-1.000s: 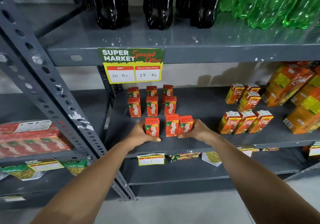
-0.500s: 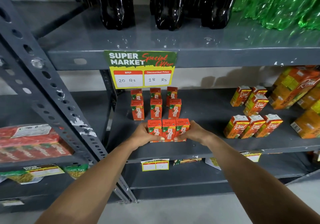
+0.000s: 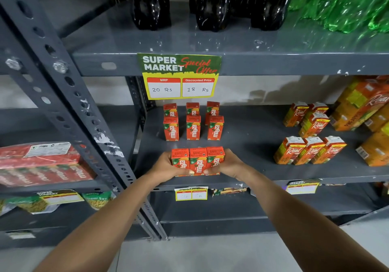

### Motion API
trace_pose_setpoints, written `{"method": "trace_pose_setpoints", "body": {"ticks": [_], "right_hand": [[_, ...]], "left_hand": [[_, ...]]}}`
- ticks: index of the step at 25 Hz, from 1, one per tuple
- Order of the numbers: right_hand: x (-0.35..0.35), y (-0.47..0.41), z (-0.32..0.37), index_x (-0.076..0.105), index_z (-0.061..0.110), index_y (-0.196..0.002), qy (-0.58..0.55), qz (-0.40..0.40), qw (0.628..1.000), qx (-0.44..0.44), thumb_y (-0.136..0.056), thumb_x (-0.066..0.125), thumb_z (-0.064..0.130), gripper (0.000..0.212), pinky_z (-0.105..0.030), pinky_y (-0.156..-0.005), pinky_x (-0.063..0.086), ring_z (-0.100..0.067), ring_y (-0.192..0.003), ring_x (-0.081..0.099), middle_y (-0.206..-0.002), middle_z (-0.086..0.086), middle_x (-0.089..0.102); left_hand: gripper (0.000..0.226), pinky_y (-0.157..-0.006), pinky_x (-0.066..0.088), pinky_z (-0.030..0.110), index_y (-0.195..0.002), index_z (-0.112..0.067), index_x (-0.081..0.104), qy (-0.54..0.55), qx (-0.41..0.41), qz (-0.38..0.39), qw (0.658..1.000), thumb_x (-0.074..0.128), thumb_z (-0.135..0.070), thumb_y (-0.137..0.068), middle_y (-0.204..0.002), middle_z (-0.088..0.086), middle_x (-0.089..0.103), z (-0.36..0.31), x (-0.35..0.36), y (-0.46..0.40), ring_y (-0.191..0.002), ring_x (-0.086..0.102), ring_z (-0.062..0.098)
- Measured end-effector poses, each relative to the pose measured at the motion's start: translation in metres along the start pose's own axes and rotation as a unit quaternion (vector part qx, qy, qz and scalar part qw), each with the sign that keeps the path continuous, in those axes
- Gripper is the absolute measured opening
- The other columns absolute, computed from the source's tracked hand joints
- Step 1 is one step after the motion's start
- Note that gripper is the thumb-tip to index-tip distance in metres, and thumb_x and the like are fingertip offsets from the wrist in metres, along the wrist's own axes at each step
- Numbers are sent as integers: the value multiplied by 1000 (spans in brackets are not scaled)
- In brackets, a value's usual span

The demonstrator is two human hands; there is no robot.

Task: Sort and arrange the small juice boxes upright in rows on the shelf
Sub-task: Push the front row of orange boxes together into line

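Spanning the view, the grey shelf (image 3: 263,166) carries two back rows of three upright juice boxes (image 3: 193,127), spaced apart, and a front trio (image 3: 197,161) near its edge, pressed side to side. The left hand (image 3: 165,165) and right hand (image 3: 229,165) clamp this trio from its outer sides, thumbs on the front faces. Such cartons are likely light and stiff yet dentable, with smooth printed skins; a firm inward squeeze low on the flat side panels should keep the middle one from slipping out.
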State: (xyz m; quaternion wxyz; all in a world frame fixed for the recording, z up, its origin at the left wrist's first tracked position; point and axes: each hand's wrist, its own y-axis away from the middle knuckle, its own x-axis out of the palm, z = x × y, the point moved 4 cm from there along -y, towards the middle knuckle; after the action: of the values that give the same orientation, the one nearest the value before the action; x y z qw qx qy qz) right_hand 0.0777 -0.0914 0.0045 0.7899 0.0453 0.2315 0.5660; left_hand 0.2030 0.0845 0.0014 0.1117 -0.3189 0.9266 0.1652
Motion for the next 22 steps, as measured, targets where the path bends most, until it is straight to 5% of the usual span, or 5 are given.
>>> {"method": "trace_pose_setpoints", "body": {"ticks": [15, 19, 22], "right_hand": [[21, 17, 16, 70, 12, -110, 37, 3, 999, 19, -66, 89, 4, 48, -23, -79, 51, -10, -93, 70, -103, -1, 75], [19, 18, 18, 69, 13, -112, 49, 11, 998, 26, -67, 88, 5, 49, -28, -87, 53, -7, -90, 68, -105, -1, 74], [18, 22, 23, 69, 16, -108, 68, 26, 997, 25, -67, 88, 4, 47, -17, -73, 48, -1, -83, 65, -98, 4, 73]], "left_hand": [[36, -87, 55, 42, -90, -18, 72, -1, -25, -2, 1000, 89, -4, -61, -87, 0, 76, 2, -10, 21, -85, 71, 15], [40, -87, 55, 39, -92, -15, 72, 2, -30, -9, 1000, 90, -4, -59, -87, -1, 76, -1, -9, 23, -84, 71, 13], [41, -87, 55, 40, -91, -17, 71, 4, -35, -8, 999, 91, -6, -57, -85, -3, 76, -2, -9, 24, -83, 71, 12]]}}
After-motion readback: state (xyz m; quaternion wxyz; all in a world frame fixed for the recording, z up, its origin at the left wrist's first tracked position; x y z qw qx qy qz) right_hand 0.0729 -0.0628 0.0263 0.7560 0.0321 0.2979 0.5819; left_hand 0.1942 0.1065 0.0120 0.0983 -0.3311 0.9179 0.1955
